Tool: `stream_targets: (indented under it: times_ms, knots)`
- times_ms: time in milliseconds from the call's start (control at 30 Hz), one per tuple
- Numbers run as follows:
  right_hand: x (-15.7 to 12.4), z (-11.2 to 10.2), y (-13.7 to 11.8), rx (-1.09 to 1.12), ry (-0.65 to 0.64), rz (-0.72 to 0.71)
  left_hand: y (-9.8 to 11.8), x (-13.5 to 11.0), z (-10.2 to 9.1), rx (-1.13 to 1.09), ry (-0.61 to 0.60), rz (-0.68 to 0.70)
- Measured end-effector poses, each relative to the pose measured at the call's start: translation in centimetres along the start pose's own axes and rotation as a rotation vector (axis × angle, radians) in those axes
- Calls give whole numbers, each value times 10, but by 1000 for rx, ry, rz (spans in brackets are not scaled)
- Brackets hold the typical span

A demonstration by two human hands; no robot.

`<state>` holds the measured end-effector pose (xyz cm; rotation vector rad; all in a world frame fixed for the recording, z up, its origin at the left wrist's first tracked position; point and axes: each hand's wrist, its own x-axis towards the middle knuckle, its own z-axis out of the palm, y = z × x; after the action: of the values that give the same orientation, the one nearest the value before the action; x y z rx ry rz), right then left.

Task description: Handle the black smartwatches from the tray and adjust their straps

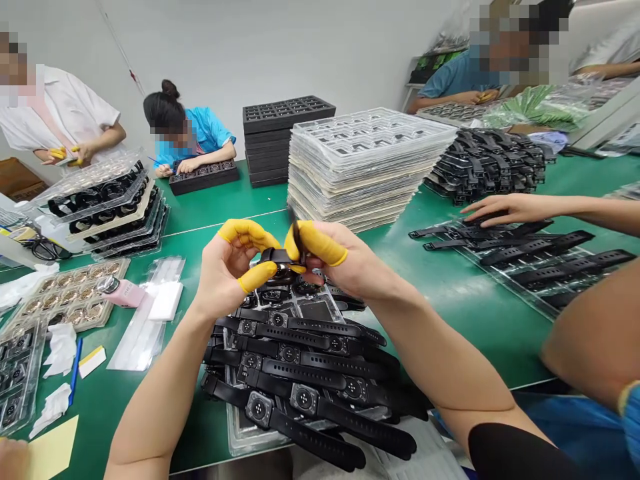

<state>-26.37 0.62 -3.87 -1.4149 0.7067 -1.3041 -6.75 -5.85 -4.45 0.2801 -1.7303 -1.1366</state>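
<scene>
Just above a tray of watches, both hands are on a smartwatch [276, 257] with a black strap. My left hand [235, 263], yellow covers on its fingertips, grips it from the left between thumb and fingers. From the right, my right hand [333, 257] pinches the black strap [299, 241], which bends upward; this hand wears yellow fingertip covers too. My fingers hide much of the watch body. Below lie several black smartwatches [303, 398], backs facing up and straps fanned to the right, on a clear plastic tray [234, 427].
A tall stack of clear trays [360, 173] stands straight ahead, beside black foam trays [267, 153]. At right, a co-worker's hand [500, 208] touches straps on another tray. Left are a pink bottle [123, 293], a blue stick [76, 370] and loaded trays [113, 207]. Other people sit across the green table.
</scene>
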Motion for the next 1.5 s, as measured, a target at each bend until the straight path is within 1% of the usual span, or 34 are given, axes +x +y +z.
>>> stream_targets:
  times_ms: [100,233,333,467,567,633,700,767,833,933,1167,1267,1367,1500]
  knots:
    - [4,-3,-2,-48,23,11,-1,-2,-1,61,-16,33]
    - [1,-7,-16,-176,75,23,0,-3,-3,91,-31,111]
    - [-2,-10,-21,-220,135,33,0,-3,-4,114,-14,115]
    - [-2,-11,-17,-224,154,69,-1,-3,-6,99,-18,108]
    - [0,-10,-12,-192,128,106,1,-2,-7,67,-36,76]
    - [2,-10,-9,-146,73,118,2,-1,-8,43,-31,37]
    - [4,-10,-7,-91,9,117,2,1,-8,13,6,8]
    - [6,-10,-5,-47,-31,104,0,2,-8,-15,69,-8]
    - [8,-8,-2,-23,-34,93,-4,1,-6,-26,120,-26]
    - [11,-5,3,-4,-22,82,-9,-1,-5,-15,150,-57]
    - [14,4,8,105,-53,45,-8,-7,-4,30,152,-23]
    - [14,3,8,85,-61,33,-8,-7,-2,46,154,-17]
    - [15,-2,10,39,-101,59,-6,-7,-1,58,144,24]
    - [16,-4,14,4,-104,73,0,-10,-3,187,147,51]
